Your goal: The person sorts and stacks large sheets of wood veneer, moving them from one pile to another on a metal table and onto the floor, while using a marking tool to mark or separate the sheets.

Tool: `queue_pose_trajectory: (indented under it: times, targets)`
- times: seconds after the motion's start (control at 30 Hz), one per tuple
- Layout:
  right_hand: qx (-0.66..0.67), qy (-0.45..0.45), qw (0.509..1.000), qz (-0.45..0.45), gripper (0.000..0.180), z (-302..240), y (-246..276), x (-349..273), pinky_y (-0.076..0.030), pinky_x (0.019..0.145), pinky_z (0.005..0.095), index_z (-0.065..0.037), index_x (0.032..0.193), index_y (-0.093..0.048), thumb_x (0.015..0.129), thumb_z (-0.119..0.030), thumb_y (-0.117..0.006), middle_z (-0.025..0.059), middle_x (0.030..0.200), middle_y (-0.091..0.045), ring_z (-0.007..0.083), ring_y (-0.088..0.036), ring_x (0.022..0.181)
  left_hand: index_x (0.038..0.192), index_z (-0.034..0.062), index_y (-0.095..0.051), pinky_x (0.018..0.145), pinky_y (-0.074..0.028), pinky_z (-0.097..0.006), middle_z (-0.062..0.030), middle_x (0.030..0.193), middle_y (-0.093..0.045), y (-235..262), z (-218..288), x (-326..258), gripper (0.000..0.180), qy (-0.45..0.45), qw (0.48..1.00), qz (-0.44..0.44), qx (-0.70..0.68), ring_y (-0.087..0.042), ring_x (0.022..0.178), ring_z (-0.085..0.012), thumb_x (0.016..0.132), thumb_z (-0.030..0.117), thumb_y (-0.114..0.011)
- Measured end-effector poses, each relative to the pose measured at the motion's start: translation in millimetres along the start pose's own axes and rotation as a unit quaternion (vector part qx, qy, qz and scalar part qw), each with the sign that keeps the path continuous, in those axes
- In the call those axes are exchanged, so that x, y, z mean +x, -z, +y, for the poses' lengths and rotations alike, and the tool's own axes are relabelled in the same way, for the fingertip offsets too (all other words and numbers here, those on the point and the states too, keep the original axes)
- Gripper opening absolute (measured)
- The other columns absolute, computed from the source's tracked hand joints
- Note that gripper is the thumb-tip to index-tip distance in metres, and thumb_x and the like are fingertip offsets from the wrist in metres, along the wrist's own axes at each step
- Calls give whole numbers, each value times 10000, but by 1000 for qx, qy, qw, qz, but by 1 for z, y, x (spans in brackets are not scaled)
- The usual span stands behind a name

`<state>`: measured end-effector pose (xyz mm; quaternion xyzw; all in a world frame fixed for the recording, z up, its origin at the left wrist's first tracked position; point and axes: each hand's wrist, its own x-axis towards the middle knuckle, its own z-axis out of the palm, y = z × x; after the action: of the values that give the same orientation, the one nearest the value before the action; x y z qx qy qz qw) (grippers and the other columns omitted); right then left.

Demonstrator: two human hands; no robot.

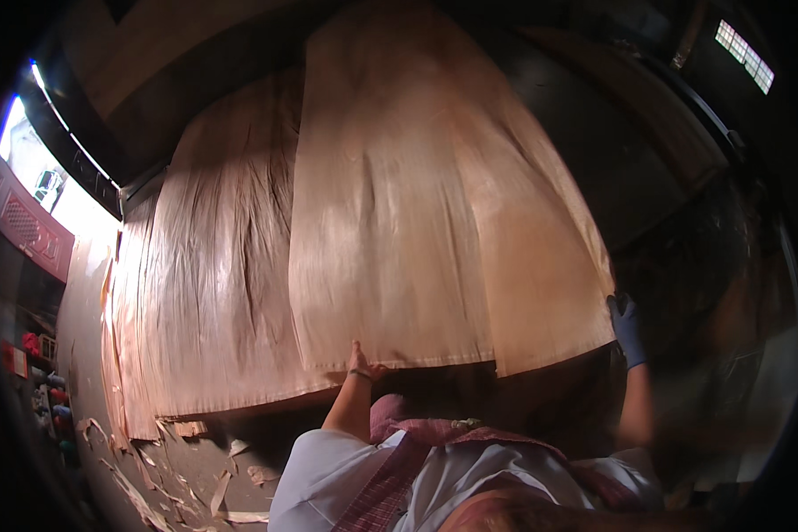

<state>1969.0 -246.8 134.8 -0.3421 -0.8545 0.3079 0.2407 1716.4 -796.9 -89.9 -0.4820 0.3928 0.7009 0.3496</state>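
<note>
A broad, pale wood veneer sheet stretches away in front of me, its surface wavy. My left hand is bare, with a dark band at the wrist, and grips the sheet's near edge left of centre; some of its fingers are hidden. In a blue-grey glove, my right hand holds the near right corner. A fold or overlapping strip runs along the sheet's right part. Further left, more rumpled veneer lies partly beneath the sheet.
Torn veneer scraps litter the floor at lower left. A reddish plastic chair stands by a bright opening on the far left, above assorted small items. Dark, indistinct surroundings lie on the right, with a lit window high up.
</note>
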Motion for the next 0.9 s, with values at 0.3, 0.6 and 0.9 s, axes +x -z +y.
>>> queue_pose_trajectory:
  times: [0.3, 0.6, 0.9]
  targets:
    - [-130, 34, 991, -9, 488, 39, 56, 162, -487, 767, 382, 32, 1087, -576, 904, -420, -599, 231, 982, -641, 339, -624, 875, 1287, 165, -444, 868, -406, -503, -84, 1182, -525, -157, -25, 77, 773, -7, 995, 13, -98, -531, 973, -249, 735, 660, -662]
    - [-165, -45, 980, -97, 511, 111, 54, 355, -454, 880, 413, 13, 1214, -512, 889, -363, -633, 238, 1135, -594, 378, -575, 1023, 674, 222, -535, 421, -274, -240, 94, 524, -400, -295, 3, 87, 296, -252, 936, -179, -167, -352, 444, -71, 891, 401, -628]
    - [-129, 13, 987, -96, 686, 265, 20, 495, -373, 1016, 428, -26, 1343, -423, 884, -513, -578, 202, 1399, -442, 375, -434, 1270, 872, 125, -626, 484, -455, -253, -2, 775, -649, -385, -32, 18, 131, -335, 919, -145, -150, -614, 658, -134, 901, 252, -614]
